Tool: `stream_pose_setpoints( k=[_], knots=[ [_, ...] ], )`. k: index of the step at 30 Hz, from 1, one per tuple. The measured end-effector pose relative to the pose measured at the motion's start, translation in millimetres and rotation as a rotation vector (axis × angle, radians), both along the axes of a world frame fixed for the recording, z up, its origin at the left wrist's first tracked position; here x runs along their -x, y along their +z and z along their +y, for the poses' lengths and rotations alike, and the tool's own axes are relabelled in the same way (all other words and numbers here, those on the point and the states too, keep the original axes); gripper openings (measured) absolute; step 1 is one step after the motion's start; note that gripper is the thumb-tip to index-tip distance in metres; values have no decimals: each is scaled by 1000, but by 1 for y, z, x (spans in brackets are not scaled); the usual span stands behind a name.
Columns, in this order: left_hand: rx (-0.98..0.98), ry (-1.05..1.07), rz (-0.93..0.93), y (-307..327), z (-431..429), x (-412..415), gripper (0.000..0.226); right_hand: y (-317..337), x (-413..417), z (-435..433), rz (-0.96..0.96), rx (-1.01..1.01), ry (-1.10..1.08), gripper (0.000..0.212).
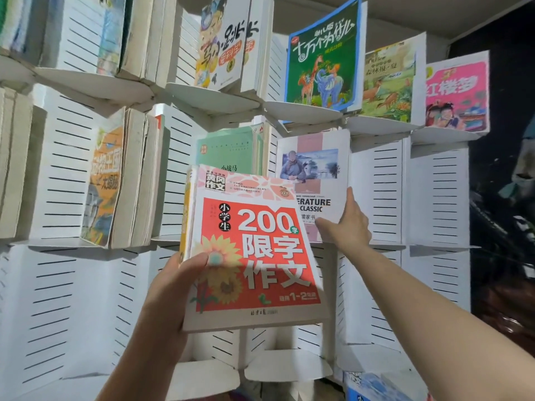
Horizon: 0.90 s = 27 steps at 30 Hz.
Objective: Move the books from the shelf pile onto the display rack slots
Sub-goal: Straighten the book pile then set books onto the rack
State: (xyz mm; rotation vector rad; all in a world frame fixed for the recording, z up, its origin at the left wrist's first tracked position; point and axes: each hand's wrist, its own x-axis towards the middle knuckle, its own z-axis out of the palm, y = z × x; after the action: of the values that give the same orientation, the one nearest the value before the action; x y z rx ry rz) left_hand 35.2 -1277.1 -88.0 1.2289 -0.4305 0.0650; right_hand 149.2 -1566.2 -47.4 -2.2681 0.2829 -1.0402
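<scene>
Head view: the left hand [170,287] grips the red book [252,256] at its lower left edge, thumb flat on the cover, holding it up in front of the white display rack [388,183]. The right hand [350,224] reaches out and pinches the lower right corner of the white book [315,169], which stands upright in a middle-row slot, just beside a green book [228,151].
</scene>
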Motion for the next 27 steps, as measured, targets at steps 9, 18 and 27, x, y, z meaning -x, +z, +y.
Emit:
stream_pose_setpoints(
  k=[9, 18, 27],
  knots=[
    [43, -8, -63, -6, -44, 23, 36, -3, 112, 37, 74, -503, 502, 55],
    [181, 135, -75, -14, -132, 25, 10, -46, 163, -35, 156, -654, 651, 34],
    [18, 167, -110, -6, -242, 22, 37, -53, 151, -142, -3, -798, 771, 54]
  ],
)
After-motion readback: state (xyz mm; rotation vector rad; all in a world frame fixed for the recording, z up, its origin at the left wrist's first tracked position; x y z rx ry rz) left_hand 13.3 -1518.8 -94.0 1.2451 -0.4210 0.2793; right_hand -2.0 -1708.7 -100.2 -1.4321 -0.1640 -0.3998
